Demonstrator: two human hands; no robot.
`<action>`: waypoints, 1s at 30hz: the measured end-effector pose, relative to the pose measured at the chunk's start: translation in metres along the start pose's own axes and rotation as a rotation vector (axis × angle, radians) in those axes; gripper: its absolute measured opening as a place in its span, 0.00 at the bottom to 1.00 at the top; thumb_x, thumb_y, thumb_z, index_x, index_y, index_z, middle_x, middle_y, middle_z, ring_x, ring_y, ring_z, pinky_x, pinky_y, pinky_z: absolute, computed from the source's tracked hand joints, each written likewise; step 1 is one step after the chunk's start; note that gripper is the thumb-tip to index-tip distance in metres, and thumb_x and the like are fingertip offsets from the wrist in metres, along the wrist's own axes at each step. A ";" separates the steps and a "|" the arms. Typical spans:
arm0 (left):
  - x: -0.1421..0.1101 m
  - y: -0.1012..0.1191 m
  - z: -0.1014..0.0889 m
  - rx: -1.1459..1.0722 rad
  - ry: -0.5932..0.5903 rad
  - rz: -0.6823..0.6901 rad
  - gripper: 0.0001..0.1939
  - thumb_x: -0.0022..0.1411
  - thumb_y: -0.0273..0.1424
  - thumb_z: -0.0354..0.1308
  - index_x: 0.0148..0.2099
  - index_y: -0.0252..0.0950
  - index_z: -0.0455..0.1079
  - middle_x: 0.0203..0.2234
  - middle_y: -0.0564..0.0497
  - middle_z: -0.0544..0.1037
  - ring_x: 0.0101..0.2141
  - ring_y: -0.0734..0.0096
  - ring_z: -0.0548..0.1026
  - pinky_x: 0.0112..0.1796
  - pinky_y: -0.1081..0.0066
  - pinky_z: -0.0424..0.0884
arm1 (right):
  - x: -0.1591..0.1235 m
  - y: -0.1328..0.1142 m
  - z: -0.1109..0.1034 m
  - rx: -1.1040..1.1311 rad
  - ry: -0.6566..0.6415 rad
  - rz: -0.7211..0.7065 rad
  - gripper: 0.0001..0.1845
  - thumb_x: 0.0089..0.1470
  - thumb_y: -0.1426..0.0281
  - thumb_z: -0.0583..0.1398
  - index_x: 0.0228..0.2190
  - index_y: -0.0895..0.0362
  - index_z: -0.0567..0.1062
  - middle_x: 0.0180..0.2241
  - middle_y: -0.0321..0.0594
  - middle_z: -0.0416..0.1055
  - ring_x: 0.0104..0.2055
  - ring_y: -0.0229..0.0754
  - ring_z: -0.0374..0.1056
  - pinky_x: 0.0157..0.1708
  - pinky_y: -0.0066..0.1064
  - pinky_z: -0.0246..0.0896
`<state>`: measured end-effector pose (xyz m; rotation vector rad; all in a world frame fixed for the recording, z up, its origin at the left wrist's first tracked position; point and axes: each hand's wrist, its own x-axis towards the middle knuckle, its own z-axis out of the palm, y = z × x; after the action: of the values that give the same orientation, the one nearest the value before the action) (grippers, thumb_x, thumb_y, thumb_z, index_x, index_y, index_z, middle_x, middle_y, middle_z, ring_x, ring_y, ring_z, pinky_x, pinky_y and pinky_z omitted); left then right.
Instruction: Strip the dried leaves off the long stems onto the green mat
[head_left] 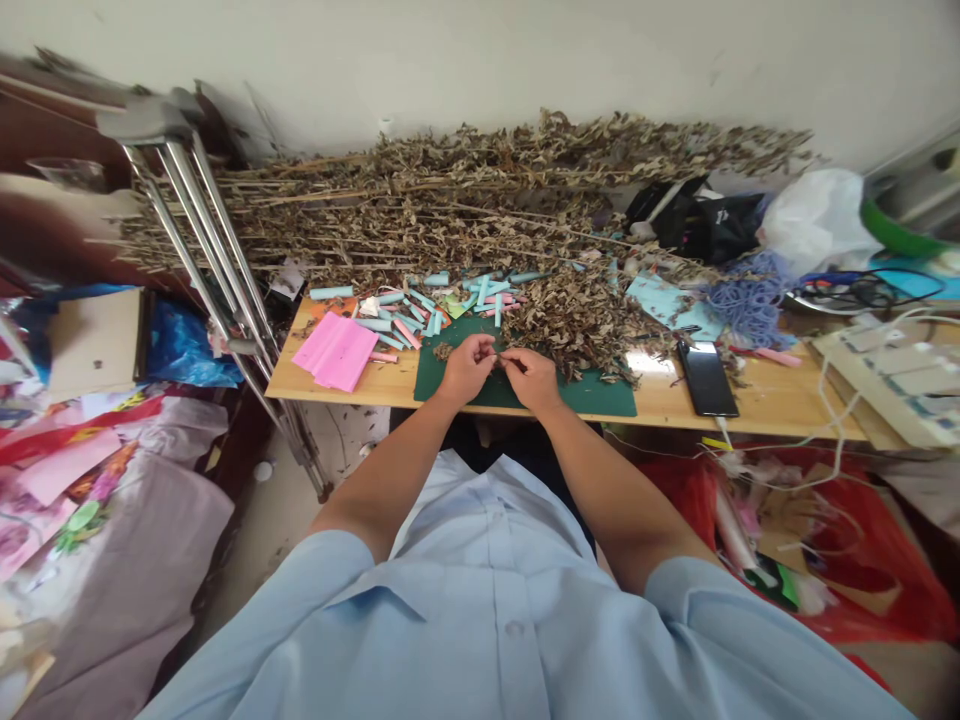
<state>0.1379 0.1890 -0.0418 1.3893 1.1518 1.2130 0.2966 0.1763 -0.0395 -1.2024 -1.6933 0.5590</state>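
Note:
Over the green mat (600,397), my left hand (469,371) and my right hand (531,380) meet with fingertips pinched together. Between them is a small dark bit that looks like dried leaf, mostly hidden by the fingers. A heap of dried leaves (574,325) lies just beyond my right hand and covers part of the mat. A few leaf crumbs (442,351) lie left of my left hand. Rolled blue and pink paper tubes (390,325) are scattered beyond my left hand, with a stack of pink paper sheets (336,350) at the far left of them.
Long dried plant stalks (420,220) line the wall side. A crutch (217,240) leans at the left. On the right are a phone (708,378) with a cable, blue string (750,297) and a power strip (892,375). Below sits a red bag (885,560).

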 end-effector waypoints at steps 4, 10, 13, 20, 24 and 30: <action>0.001 -0.002 0.000 0.016 -0.002 -0.011 0.17 0.58 0.25 0.60 0.50 0.35 0.70 0.35 0.50 0.77 0.32 0.74 0.75 0.35 0.72 0.73 | 0.001 -0.002 -0.002 0.017 0.004 0.019 0.08 0.57 0.67 0.59 0.35 0.54 0.79 0.36 0.40 0.78 0.37 0.43 0.74 0.42 0.36 0.70; 0.001 -0.006 0.000 0.018 0.006 0.007 0.16 0.58 0.25 0.60 0.49 0.35 0.72 0.37 0.48 0.79 0.37 0.71 0.77 0.42 0.68 0.75 | 0.000 -0.002 -0.002 0.014 -0.021 0.026 0.08 0.57 0.68 0.59 0.34 0.53 0.79 0.36 0.39 0.79 0.37 0.42 0.74 0.42 0.36 0.70; 0.001 -0.007 0.001 0.019 0.023 0.008 0.16 0.57 0.24 0.60 0.49 0.34 0.72 0.35 0.49 0.77 0.35 0.72 0.77 0.39 0.70 0.75 | -0.001 -0.001 -0.002 -0.005 -0.004 0.003 0.08 0.57 0.68 0.59 0.34 0.53 0.80 0.35 0.40 0.79 0.37 0.43 0.74 0.42 0.36 0.70; -0.001 -0.002 0.003 -0.007 0.032 -0.006 0.16 0.57 0.23 0.59 0.49 0.34 0.71 0.32 0.51 0.76 0.32 0.75 0.75 0.36 0.72 0.75 | -0.001 -0.001 -0.002 -0.018 0.018 -0.005 0.07 0.56 0.68 0.60 0.33 0.53 0.80 0.34 0.39 0.79 0.35 0.43 0.74 0.41 0.36 0.71; 0.000 0.001 0.002 -0.087 0.022 -0.054 0.16 0.57 0.23 0.60 0.49 0.34 0.69 0.31 0.52 0.75 0.30 0.75 0.75 0.33 0.73 0.75 | -0.001 0.001 -0.001 0.012 0.038 -0.007 0.07 0.55 0.68 0.61 0.32 0.53 0.81 0.34 0.40 0.79 0.35 0.43 0.74 0.40 0.36 0.71; -0.001 0.005 0.001 0.007 0.033 -0.051 0.15 0.57 0.21 0.58 0.48 0.34 0.70 0.33 0.51 0.76 0.30 0.76 0.74 0.34 0.73 0.74 | 0.000 0.004 -0.001 0.055 0.060 -0.025 0.07 0.53 0.71 0.60 0.32 0.54 0.81 0.33 0.39 0.79 0.35 0.42 0.75 0.39 0.35 0.72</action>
<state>0.1396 0.1870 -0.0376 1.3419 1.2083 1.2001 0.2989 0.1775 -0.0423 -1.1470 -1.6298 0.5454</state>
